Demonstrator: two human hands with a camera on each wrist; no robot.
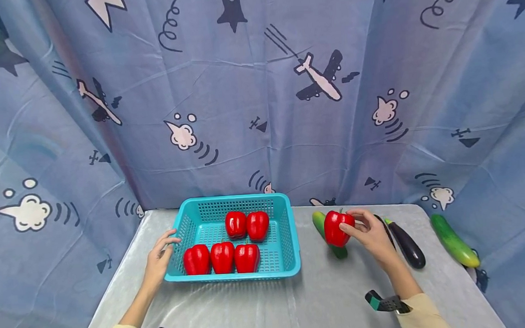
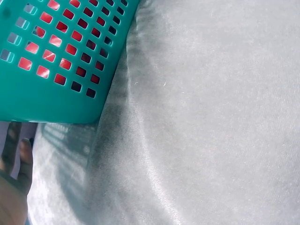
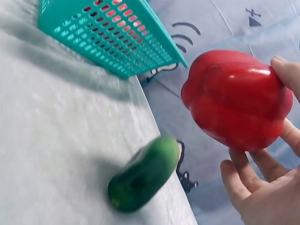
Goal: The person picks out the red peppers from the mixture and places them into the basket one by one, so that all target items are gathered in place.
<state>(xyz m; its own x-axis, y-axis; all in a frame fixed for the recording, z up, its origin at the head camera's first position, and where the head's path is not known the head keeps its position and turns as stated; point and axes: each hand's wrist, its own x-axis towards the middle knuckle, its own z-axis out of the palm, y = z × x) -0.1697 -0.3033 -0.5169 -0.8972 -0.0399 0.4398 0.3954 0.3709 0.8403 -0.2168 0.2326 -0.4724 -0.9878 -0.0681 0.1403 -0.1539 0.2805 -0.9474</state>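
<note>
My right hand [image 1: 369,231] grips a red bell pepper [image 1: 336,227] just above the table, to the right of the basket; in the right wrist view the pepper [image 3: 236,99] sits in my fingertips [image 3: 287,74]. A turquoise plastic basket [image 1: 290,242] holds several red peppers [image 1: 223,257]. My left hand [image 1: 160,255] rests against the basket's left rim with relaxed fingers. The left wrist view shows the basket's perforated wall [image 2: 51,93] and part of my left hand [image 2: 14,178].
A green cucumber [image 1: 321,222] lies behind the held pepper, seen as cucumber [image 3: 144,180] in the right wrist view. A dark eggplant [image 1: 406,245] and a second cucumber [image 1: 454,240] lie further right. The table has a grey cloth [image 1: 253,310]; a blue patterned curtain [image 1: 257,84] surrounds it.
</note>
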